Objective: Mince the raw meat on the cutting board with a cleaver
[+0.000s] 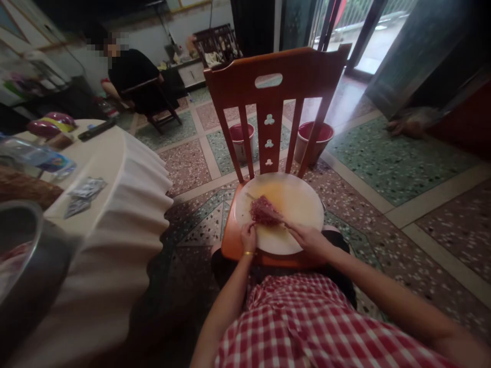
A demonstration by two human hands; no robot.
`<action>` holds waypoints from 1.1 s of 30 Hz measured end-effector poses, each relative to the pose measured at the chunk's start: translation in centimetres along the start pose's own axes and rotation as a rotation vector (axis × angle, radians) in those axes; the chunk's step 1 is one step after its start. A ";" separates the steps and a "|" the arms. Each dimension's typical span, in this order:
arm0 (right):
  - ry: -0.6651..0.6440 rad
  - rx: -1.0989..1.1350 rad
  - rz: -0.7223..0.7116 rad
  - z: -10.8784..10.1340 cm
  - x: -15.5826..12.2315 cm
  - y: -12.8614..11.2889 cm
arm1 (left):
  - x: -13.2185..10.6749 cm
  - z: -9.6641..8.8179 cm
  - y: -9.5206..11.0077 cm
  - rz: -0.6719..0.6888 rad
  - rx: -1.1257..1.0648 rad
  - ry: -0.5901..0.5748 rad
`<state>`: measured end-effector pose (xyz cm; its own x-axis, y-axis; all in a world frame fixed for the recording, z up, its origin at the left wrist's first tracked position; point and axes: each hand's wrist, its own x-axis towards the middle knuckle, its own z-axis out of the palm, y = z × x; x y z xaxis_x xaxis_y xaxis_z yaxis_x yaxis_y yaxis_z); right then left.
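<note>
A round pale chopping board (295, 204) lies on the seat of a red-brown wooden chair (276, 82) in front of me. A heap of minced red meat (263, 210) sits on the board's near left part. My left hand (248, 237) rests at the board's near edge beside the meat, fingers curled, a gold bangle on the wrist. My right hand (309, 238) is closed round a handle whose blade reaches into the meat; the blade is blurred.
Two red buckets (241, 137) (314, 139) stand on the terrazzo floor behind the chair. A round table with a white cloth (115, 168) is at my left, carrying a steel bowl (23, 245), packets and a remote. A person in black sits on a chair (134, 76) far left.
</note>
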<state>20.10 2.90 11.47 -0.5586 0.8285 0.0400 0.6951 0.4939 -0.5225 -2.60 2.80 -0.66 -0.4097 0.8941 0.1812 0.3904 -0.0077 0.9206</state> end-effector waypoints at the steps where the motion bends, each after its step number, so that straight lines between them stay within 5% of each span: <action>1: 0.076 0.095 -0.014 -0.7 0.3 -0.7 | 0.0 0.0 0.1 -0.003 0.003 0.004; 5: 0.232 0.281 0.043 -0.2 1.8 -1.9 | -0.1 -0.1 0.3 0.015 0.002 0.004; 9: 0.079 0.268 0.130 2.3 3.0 -1.2 | 0.0 -0.1 0.1 0.025 -0.004 0.014; 16: 0.139 0.304 0.069 0.4 2.7 -3.2 | 0.0 -0.1 0.6 0.000 -0.029 0.029; 21: -0.045 0.273 0.210 1.8 2.8 -2.7 | -0.6 -0.2 1.1 -0.087 -0.094 0.049; 26: 0.110 0.287 0.032 1.0 3.0 -3.7 | -0.9 -0.2 1.0 -0.153 -0.163 0.057; 31: -0.097 0.193 0.175 3.2 2.5 -3.1 | -0.6 -0.2 0.9 -0.215 -0.205 0.084; 33: -0.082 0.193 0.155 3.1 2.5 -3.2 | -0.6 -0.1 0.6 -0.235 -0.244 0.087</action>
<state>15.05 2.61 10.64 -0.4923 0.8623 -0.1184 0.6802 0.2963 -0.6705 -2.20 2.23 -0.13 -0.5377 0.8427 -0.0265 0.0729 0.0778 0.9943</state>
